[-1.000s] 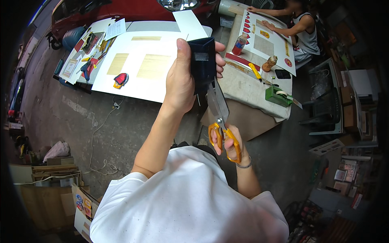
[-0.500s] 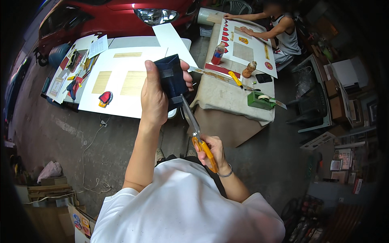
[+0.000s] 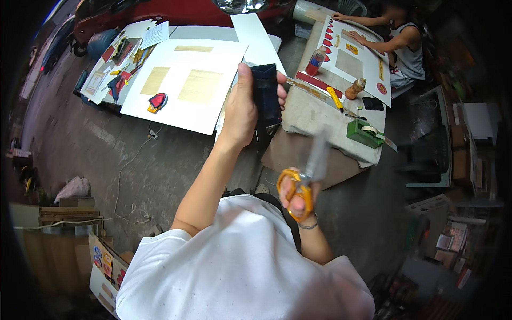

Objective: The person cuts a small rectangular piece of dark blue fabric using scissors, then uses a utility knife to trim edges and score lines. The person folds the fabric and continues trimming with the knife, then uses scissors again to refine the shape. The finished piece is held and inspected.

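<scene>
My left hand (image 3: 240,117) is closed around a dark navy, box-like piece (image 3: 265,95) with a fold or rim near its top, held upright. The thumb lies along its left side and the fingertips wrap its right edge. What the piece is, I cannot make out. Lower and to the right, my right hand (image 3: 314,196) grips orange-handled scissors (image 3: 304,179), fingers through the loops. Their blades point upward, smeared by motion, and stand apart from the navy piece.
Ahead is a white board (image 3: 178,114) with wood-coloured rectangles and a red-and-orange badge (image 3: 157,102). On the cloth-covered table (image 3: 298,118) at right are a bottle (image 3: 316,61), a yellow cutter (image 3: 335,98), a phone (image 3: 373,104) and a green tape dispenser (image 3: 364,132). Another person (image 3: 408,45) works there.
The scissors have come away from the lower edge of the navy piece, swinging to the right. My left hand still holds the piece. The whole view has shifted.
</scene>
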Demonstrator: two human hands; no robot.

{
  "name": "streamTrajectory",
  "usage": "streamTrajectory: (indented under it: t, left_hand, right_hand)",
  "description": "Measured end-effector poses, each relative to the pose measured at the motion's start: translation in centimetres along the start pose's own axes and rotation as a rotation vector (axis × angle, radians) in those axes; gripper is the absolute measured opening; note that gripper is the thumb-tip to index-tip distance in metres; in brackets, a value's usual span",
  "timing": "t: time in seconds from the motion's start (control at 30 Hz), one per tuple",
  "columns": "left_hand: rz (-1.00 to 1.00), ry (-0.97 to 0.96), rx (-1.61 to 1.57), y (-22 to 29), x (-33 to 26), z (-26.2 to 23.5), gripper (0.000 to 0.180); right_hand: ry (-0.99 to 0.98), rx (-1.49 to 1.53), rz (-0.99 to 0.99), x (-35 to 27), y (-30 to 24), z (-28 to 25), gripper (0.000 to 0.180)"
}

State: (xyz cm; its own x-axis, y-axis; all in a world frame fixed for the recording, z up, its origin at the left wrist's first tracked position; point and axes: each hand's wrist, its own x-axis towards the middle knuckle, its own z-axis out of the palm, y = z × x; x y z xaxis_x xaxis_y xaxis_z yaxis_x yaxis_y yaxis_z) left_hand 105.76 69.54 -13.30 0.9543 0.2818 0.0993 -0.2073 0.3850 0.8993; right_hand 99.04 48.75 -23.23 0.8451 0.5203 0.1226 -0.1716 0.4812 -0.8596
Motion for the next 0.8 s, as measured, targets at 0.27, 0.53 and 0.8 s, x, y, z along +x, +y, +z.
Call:
streamTrajectory:
  t: [0.27, 0.53, 0.8]
  left_hand:
    - [-0.163, 0.001, -0.289, -3.5, -2.0, -0.1, 0.08]
    - [-0.101, 0.15, -0.113, -6.6, -5.2, 2.3, 0.065]
    - [-0.118, 0.18, -0.214, -7.5, -6.0, 1.2, 0.064]
  right_hand:
    - [0.304, -0.222, -0.117, 3.3, -2.9, -1.8, 0.044]
    - [0.321, -0.409, -0.224, 5.7, -0.9, 0.0, 0.028]
    - [0.325, -0.297, -0.17, 5.5, -1.8, -0.8, 0.018]
